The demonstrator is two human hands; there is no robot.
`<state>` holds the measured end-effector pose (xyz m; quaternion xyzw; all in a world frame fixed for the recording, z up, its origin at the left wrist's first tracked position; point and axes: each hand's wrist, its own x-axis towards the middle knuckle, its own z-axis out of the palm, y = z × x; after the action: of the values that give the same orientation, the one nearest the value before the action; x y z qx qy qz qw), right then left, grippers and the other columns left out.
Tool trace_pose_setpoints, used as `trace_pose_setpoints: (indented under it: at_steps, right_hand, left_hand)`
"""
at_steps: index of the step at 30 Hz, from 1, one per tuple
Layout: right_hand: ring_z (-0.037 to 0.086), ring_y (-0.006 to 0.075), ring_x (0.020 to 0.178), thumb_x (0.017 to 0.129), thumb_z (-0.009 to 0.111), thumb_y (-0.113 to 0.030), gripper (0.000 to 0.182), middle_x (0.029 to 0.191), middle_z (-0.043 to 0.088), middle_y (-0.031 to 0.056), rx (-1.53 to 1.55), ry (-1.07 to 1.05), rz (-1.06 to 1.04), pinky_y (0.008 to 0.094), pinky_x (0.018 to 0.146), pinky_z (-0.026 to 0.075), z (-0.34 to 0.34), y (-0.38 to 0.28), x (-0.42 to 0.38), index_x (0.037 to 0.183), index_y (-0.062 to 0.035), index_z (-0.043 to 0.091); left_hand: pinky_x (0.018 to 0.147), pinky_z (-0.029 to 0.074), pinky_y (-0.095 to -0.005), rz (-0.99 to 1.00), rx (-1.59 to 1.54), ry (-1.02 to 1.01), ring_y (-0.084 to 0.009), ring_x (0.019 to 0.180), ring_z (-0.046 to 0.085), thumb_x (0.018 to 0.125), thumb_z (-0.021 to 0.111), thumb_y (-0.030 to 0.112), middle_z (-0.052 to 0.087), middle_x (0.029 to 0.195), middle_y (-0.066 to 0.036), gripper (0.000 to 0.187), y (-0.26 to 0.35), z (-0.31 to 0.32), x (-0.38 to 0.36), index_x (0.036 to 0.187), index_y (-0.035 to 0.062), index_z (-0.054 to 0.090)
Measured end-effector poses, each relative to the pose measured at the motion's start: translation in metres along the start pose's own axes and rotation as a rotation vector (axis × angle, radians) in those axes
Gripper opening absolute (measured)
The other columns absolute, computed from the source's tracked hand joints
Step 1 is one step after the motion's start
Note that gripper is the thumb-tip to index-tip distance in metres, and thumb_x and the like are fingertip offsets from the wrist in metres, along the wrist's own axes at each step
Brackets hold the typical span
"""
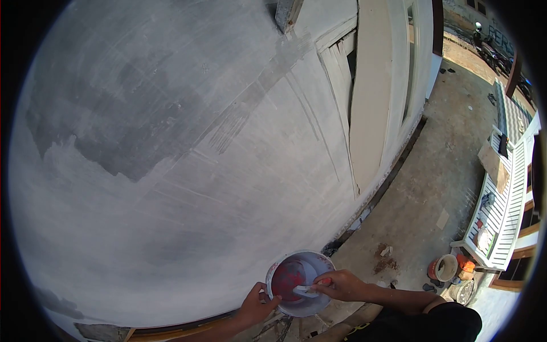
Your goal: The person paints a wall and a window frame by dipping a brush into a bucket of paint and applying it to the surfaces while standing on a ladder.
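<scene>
A pale round bucket (pixel 320 265) with reddish stains inside is low in the view, close against the wall. My left hand (pixel 257 303) grips its left rim, the thumb over the edge and the fingers curled. Over the bucket's right side, my right hand (pixel 342 285) is closed round a short tool (pixel 305 291) with a red handle and a flat pale end. That end dips inside the bucket; its exact kind I cannot tell. In front of me the grey wall (pixel 199 211) shows streaky strokes, with a darker patch at upper left.
A pale door (pixel 370 97) stands in the wall on the right. Beyond it runs a concrete floor (pixel 421 182) with brown debris. A white slatted bench (pixel 501 211) lines the right side, with another bucket (pixel 445 267) by its near end. Motorcycles (pixel 493 57) stand far off.
</scene>
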<state>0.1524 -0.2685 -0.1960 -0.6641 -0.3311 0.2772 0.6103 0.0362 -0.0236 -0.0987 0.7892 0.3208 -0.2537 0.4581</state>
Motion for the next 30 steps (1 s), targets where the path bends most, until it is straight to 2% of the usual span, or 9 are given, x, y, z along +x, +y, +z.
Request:
trace_pose_setpoints:
  at_steps: [3,6,8,12,15,20,30]
  right_hand:
    - [0.069,0.0238,0.066,0.092,0.070,-0.033,0.030,0.077,0.070,0.0138,-0.054,-0.055,0.008,0.0343,0.062,0.054,-0.003,0.003,0.001,0.103,-0.0054,0.073]
    - [0.069,0.0247,0.065,0.092,0.070,-0.034,0.031,0.077,0.070,0.0145,-0.025,0.054,-0.056,0.0347,0.062,0.054,-0.001,0.004,0.001,0.102,-0.0049,0.073]
    - [0.069,0.0254,0.065,0.092,0.069,-0.034,0.030,0.077,0.070,0.0143,-0.091,-0.002,-0.026,0.0349,0.062,0.054,-0.005,0.000,0.002,0.101,-0.0049,0.073]
    - [0.069,0.0270,0.065,0.093,0.068,-0.034,0.030,0.076,0.070,0.0142,-0.059,0.020,-0.077,0.0360,0.061,0.053,-0.005,-0.003,0.002,0.099,-0.0052,0.073]
    - [0.068,0.0273,0.065,0.092,0.069,-0.034,0.029,0.077,0.070,0.0142,-0.093,-0.030,-0.014,0.0371,0.060,0.053,-0.008,-0.006,0.002,0.099,-0.0064,0.073]
    - [0.069,0.0280,0.065,0.092,0.069,-0.036,0.030,0.077,0.070,0.0145,-0.108,0.005,-0.048,0.0377,0.061,0.053,-0.004,-0.001,0.001,0.098,-0.0067,0.074]
    - [0.069,0.0293,0.066,0.092,0.069,-0.037,0.032,0.077,0.071,0.0150,-0.112,-0.020,-0.044,0.0377,0.062,0.054,-0.005,0.002,-0.001,0.099,-0.0062,0.074]
  left_hand:
    - [0.074,0.053,-0.0281,-0.004,0.013,0.000,-0.0143,0.083,0.066,0.093,0.071,0.020,0.068,0.090,-0.011,0.035,-0.003,0.000,0.002,0.107,0.0051,0.043]
    - [0.073,0.053,-0.0282,0.019,-0.011,-0.003,-0.0141,0.083,0.066,0.093,0.070,0.020,0.067,0.090,-0.011,0.035,-0.005,0.000,0.003,0.108,0.0050,0.043]
    - [0.073,0.053,-0.0283,0.039,-0.001,0.010,-0.0140,0.083,0.066,0.093,0.070,0.019,0.067,0.091,-0.011,0.035,-0.003,0.000,0.002,0.108,0.0049,0.043]
    - [0.073,0.054,-0.0284,0.000,0.005,-0.004,-0.0139,0.084,0.065,0.092,0.070,0.018,0.066,0.093,-0.011,0.035,-0.001,-0.002,0.002,0.109,0.0047,0.043]
    - [0.073,0.053,-0.0281,-0.022,0.017,-0.011,-0.0136,0.085,0.065,0.092,0.070,0.018,0.066,0.094,-0.011,0.035,-0.003,-0.003,0.004,0.110,0.0042,0.043]
    - [0.073,0.052,-0.0276,-0.060,0.015,-0.022,-0.0130,0.086,0.064,0.092,0.070,0.017,0.066,0.094,-0.010,0.035,0.008,-0.002,-0.002,0.110,0.0040,0.043]
    - [0.067,0.048,-0.0269,-0.029,0.012,-0.023,-0.0110,0.080,0.063,0.092,0.071,0.019,0.067,0.090,-0.008,0.035,0.005,-0.002,-0.002,0.112,0.0046,0.045]
